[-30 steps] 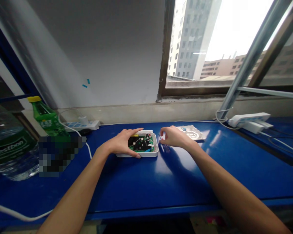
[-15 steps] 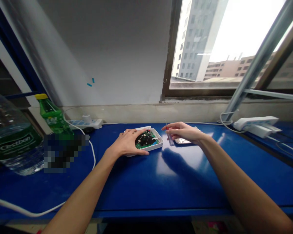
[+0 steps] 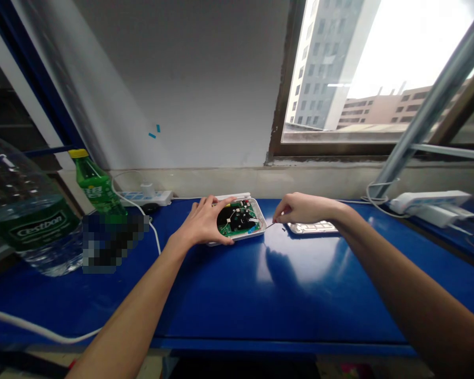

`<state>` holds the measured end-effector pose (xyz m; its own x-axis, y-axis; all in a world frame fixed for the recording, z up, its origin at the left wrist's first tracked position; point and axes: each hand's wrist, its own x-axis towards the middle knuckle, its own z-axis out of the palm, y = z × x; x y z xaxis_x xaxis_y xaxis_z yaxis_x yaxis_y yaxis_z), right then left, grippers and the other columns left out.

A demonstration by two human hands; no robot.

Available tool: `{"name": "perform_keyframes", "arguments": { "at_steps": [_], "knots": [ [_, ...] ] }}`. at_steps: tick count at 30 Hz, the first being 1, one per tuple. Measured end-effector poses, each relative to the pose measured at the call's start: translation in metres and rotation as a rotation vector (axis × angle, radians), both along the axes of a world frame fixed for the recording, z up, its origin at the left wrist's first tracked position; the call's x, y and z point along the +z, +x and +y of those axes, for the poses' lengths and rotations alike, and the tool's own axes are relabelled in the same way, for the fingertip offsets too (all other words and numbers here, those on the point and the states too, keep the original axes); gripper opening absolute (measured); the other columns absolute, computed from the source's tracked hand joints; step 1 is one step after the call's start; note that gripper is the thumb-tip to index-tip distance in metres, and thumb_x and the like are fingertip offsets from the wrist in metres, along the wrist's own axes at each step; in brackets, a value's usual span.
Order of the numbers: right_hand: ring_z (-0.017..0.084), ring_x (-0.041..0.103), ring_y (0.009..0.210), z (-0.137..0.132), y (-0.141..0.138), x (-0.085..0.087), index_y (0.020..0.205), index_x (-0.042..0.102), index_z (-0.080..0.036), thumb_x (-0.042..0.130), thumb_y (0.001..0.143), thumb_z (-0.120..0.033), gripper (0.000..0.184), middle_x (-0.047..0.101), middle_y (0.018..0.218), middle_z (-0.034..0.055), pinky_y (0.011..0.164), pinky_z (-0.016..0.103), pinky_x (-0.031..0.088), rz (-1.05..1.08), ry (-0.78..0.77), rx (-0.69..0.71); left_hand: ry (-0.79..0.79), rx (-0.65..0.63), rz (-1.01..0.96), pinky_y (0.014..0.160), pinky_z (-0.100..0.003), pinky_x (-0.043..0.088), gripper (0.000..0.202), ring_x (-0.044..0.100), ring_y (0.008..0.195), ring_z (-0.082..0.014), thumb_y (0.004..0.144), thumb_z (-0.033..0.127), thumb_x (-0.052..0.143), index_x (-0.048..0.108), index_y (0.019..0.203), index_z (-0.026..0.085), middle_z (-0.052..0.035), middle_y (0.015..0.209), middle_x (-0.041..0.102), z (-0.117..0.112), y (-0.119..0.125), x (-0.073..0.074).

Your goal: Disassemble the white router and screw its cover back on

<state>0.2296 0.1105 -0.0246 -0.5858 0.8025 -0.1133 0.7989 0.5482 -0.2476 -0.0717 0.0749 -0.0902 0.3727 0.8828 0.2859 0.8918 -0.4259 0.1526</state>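
Note:
On the blue table lies an opened white electronic device casing [image 3: 264,217] with a green circuit board [image 3: 245,230] and a black part inside. My left hand [image 3: 201,225] grips its left side, thumb along the near edge and fingers over the far edge. Between the fingers of my right hand [image 3: 306,209] is a screwdriver [image 3: 270,225]. Its thin shaft slants down to the left, with the tip at the casing's right rim; the handle is hidden by the hand. Behind and below that hand rests a white cover [image 3: 316,228], inner side up.
To the left stand a large water bottle [image 3: 35,231] and a green bottle [image 3: 97,187]. Power strips [image 3: 160,198] lie at the back left and right. A white cable [image 3: 35,329] loops across the left side. A metal pole [image 3: 418,113] rises at right.
My right hand has turned over, bringing the screwdriver from upright to slanted, with its tip at the casing's right rim. My left hand stays on the casing. The view has shifted slightly.

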Motion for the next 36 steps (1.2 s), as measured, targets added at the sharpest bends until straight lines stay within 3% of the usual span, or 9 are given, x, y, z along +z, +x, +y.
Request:
{"name": "perform_keyframes", "arguments": {
  "at_steps": [6,14,22,36],
  "knots": [
    [0.02,0.07,0.07,-0.015,-0.013,-0.011,0.097,0.083,-0.023,0.061,0.079,-0.017,0.029,0.078,0.081,0.0032,0.062,0.028,0.046,-0.058,0.068,0.002,0.02,-0.026,-0.018,0.108,-0.051,0.039,0.117,0.049,0.124,-0.036,0.055,0.073,0.085,0.033,0.156,0.044,-0.0094,0.135,0.047,0.002,0.0,-0.002],
    [0.017,0.067,0.068,-0.019,0.011,-0.035,0.106,0.079,-0.022,0.055,0.094,-0.03,0.029,0.078,0.094,0.0043,0.061,0.025,0.046,0.141,0.032,0.052,-0.089,-0.028,-0.092,0.11,-0.052,0.038,0.119,0.048,0.128,-0.037,0.056,0.079,0.081,0.031,0.158,0.04,-0.0104,0.138,0.051,0.005,-0.001,-0.004],
    [0.018,0.068,0.072,-0.024,0.014,-0.035,0.107,0.08,-0.022,0.055,0.094,-0.031,0.029,0.078,0.096,0.005,0.063,0.026,0.045,0.151,0.031,0.038,-0.163,-0.046,-0.092,0.112,-0.052,0.037,0.117,0.045,0.131,-0.0372,0.057,0.078,0.081,0.034,0.157,0.04,-0.0092,0.145,0.05,0.004,0.002,-0.002],
    [0.018,0.066,0.067,-0.028,0.01,-0.026,0.1,0.081,-0.023,0.056,0.091,-0.029,0.027,0.076,0.08,0.0016,0.058,0.026,0.042,0.099,0.022,0.036,-0.27,-0.081,-0.1,0.111,-0.051,0.039,0.115,0.047,0.133,-0.0373,0.06,0.077,0.08,0.032,0.158,0.039,-0.0093,0.146,0.051,0.002,0.003,0.0]
  ]
}}
